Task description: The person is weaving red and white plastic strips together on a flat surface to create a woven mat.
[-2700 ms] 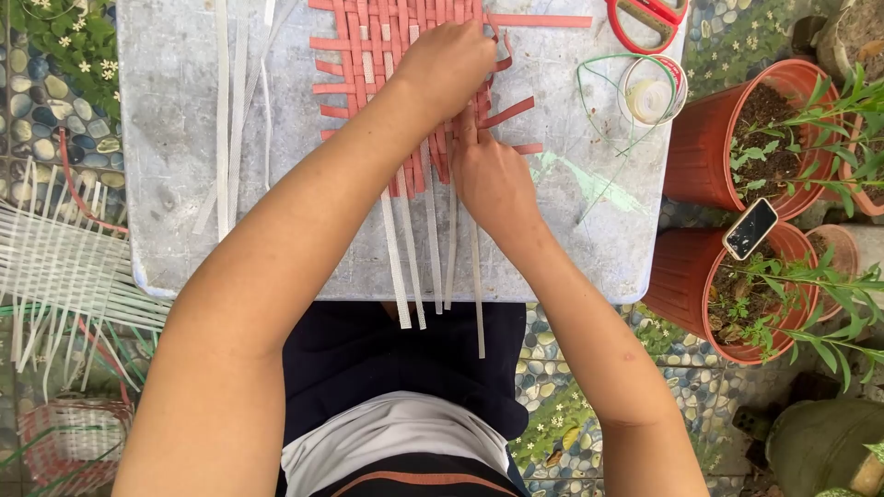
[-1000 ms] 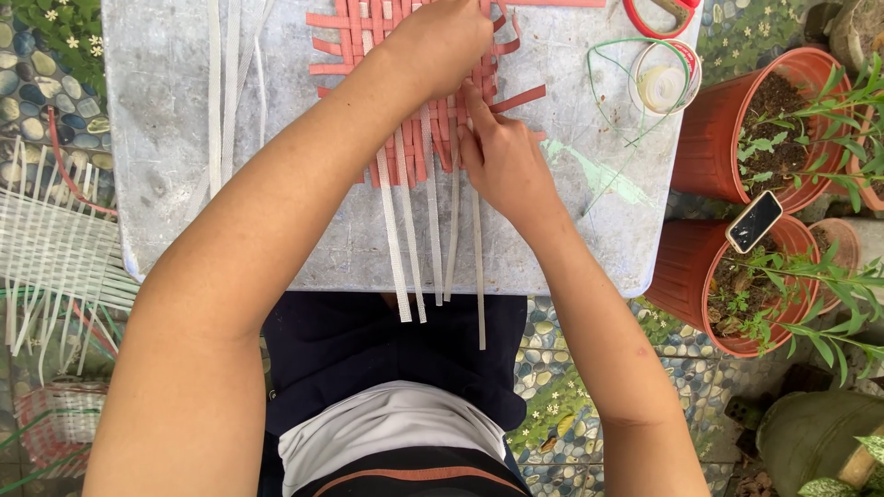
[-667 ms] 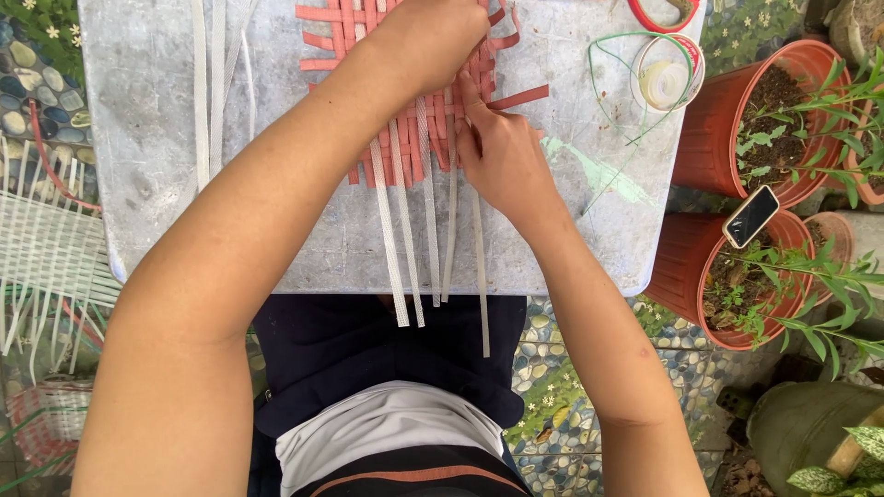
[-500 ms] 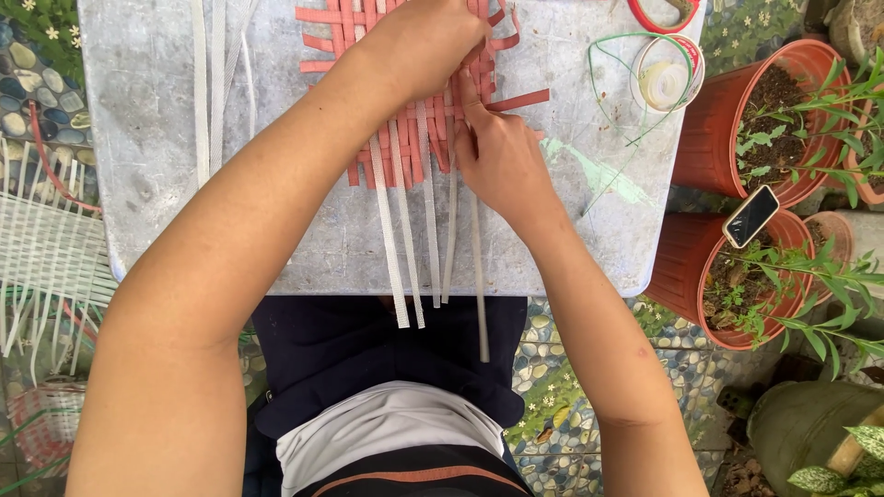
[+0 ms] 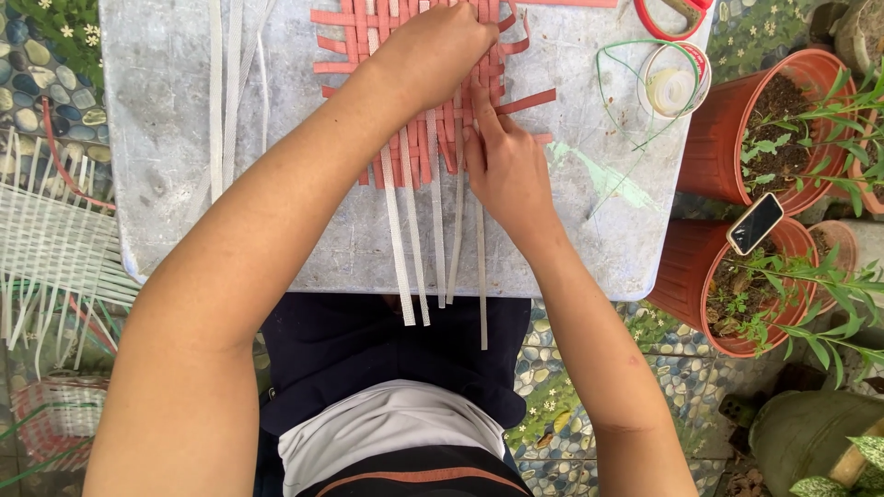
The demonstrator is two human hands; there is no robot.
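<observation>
A woven mat of red and white strips (image 5: 343, 41) lies at the far middle of a grey table (image 5: 304, 230). My left hand (image 5: 442, 41) presses flat on top of the weave. Just below it, my right hand (image 5: 502, 161) rests on the mat's near edge with its fingers pinched on a strip there. Several long white strips (image 5: 419, 248) run from the weave toward me and hang over the table's front edge. Parts of the weave are hidden under both hands.
Loose white strips (image 5: 226, 83) lie at the table's left. A tape roll (image 5: 670, 87) and red scissors (image 5: 668, 14) sit at the far right. Terracotta pots (image 5: 737, 138) with plants stand right, one bearing a phone (image 5: 755, 224). White woven work (image 5: 46, 248) lies on the ground left.
My right hand has shifted a little along the near edge of the weave. My left hand stays pressed on the mat. The view has drifted slightly.
</observation>
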